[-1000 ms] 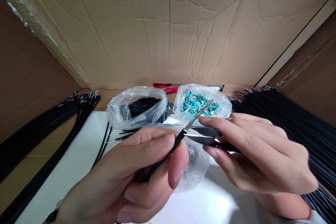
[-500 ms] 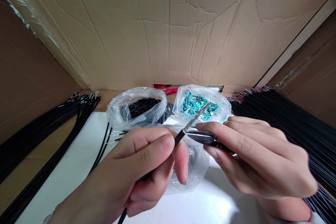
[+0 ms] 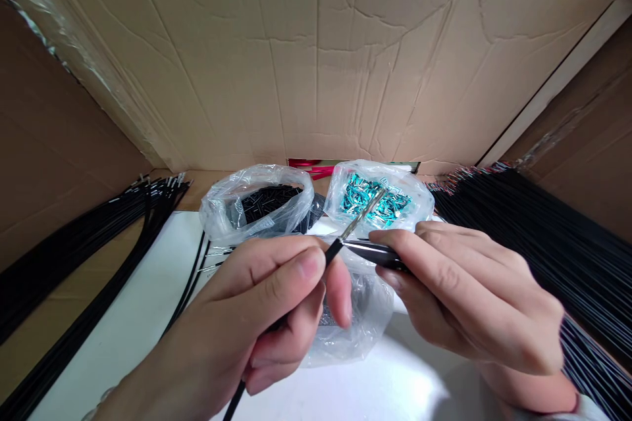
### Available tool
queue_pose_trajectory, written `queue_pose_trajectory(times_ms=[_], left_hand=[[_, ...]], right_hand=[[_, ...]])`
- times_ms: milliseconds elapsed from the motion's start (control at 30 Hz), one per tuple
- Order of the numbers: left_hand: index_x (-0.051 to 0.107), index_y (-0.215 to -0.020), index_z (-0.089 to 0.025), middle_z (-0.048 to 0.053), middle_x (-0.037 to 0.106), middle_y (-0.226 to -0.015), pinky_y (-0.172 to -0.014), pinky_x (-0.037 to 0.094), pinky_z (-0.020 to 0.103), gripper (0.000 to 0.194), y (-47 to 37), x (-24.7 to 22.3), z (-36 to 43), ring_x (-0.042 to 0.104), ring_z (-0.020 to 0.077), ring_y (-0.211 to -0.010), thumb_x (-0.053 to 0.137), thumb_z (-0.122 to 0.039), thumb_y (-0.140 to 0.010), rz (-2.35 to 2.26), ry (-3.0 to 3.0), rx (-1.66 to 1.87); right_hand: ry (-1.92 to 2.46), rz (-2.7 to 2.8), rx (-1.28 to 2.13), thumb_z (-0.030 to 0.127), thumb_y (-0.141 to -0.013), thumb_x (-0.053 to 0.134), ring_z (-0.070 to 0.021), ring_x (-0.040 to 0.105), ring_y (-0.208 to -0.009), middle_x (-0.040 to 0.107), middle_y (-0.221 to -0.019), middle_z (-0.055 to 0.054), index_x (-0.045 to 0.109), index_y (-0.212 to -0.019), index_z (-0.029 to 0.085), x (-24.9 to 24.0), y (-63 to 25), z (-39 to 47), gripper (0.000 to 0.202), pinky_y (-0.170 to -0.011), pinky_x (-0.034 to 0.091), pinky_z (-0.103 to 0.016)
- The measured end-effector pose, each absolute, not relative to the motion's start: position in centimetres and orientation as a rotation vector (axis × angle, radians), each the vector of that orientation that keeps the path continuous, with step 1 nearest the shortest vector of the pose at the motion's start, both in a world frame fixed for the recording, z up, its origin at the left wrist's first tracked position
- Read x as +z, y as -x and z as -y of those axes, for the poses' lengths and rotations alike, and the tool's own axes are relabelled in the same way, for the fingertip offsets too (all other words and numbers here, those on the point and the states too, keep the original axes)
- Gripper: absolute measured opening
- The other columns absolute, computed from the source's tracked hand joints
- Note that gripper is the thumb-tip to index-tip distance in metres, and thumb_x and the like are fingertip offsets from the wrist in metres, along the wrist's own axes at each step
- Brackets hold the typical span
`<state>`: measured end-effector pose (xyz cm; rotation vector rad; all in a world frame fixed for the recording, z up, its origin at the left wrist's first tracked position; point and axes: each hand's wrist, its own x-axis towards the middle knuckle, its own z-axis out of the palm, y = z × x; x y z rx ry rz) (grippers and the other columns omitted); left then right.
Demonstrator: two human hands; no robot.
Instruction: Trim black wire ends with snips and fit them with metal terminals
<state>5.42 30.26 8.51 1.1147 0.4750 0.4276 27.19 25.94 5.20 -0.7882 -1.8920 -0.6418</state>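
My left hand [image 3: 269, 302] is closed around a black cable [image 3: 334, 250], pinching it between thumb and forefinger. The cable's stripped end, a bare silvery braid [image 3: 365, 212], points up and to the right. Between the thumb and fingers of my right hand [image 3: 464, 293] is a slim black tool with a pointed tip, apparently tweezers [image 3: 378, 254]. Their tip touches or nearly touches the cable where the braid leaves the black jacket. My fingers cover the rest of the tool. Below my left hand the cable's tail [image 3: 235, 401] runs downward.
Behind my hands stand a plastic bag of short black pieces [image 3: 266, 202] and one of teal metallic pieces [image 3: 353, 196]. Another clear bag [image 3: 365, 335] lies beneath them on the white surface [image 3: 355, 395]. Black cable bundles lie left [image 3: 99, 230] and right [image 3: 533, 230]. Cardboard walls [image 3: 316, 72] enclose the space.
Both hands have shifted slightly left with the cable and the tweezers, my right hand more so. The tweezers' tip stays at the base of the braid.
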Motion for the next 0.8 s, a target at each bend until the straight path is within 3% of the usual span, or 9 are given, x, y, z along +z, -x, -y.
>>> queue_pose_trajectory(times_ms=[200,500,800], left_hand=[[0.063,-0.078,-0.018,-0.009,0.032,-0.045,-0.036,0.016,0.015,0.040,-5.5,8.5,-30.1,0.018,0.0032,-0.038,0.054,-0.047,-0.104,-0.469,-1.124,0.439],[0.062,-0.080,-0.019,-0.008,0.035,-0.046,-0.038,0.013,0.020,0.044,-4.6,7.6,-29.6,0.018,0.0055,-0.040,0.047,-0.052,-0.106,-0.670,-1.363,0.531],[0.063,-0.077,-0.020,-0.007,0.036,-0.048,-0.040,0.017,0.021,0.046,-4.4,7.1,-29.7,0.020,0.0059,-0.041,0.046,-0.051,-0.107,-0.745,-1.466,0.567]], right_hand=[[0.744,1.882,-0.603,0.007,-0.097,0.062,-0.0129,0.060,-0.053,0.068,-0.065,-0.002,0.072,-0.106,0.006,5.0,-27.2,-26.6,0.013,-0.052,0.053,-0.028],[0.728,1.843,-0.493,0.009,-0.094,0.063,-0.0175,0.067,-0.060,0.068,-0.067,-0.003,0.072,-0.109,0.007,4.6,-26.9,-26.6,0.018,-0.052,0.056,-0.030],[0.728,1.862,-0.506,0.003,-0.096,0.061,-0.0120,0.056,-0.051,0.064,-0.063,0.001,0.069,-0.112,0.008,4.9,-27.0,-26.5,0.019,-0.051,0.052,-0.028]])
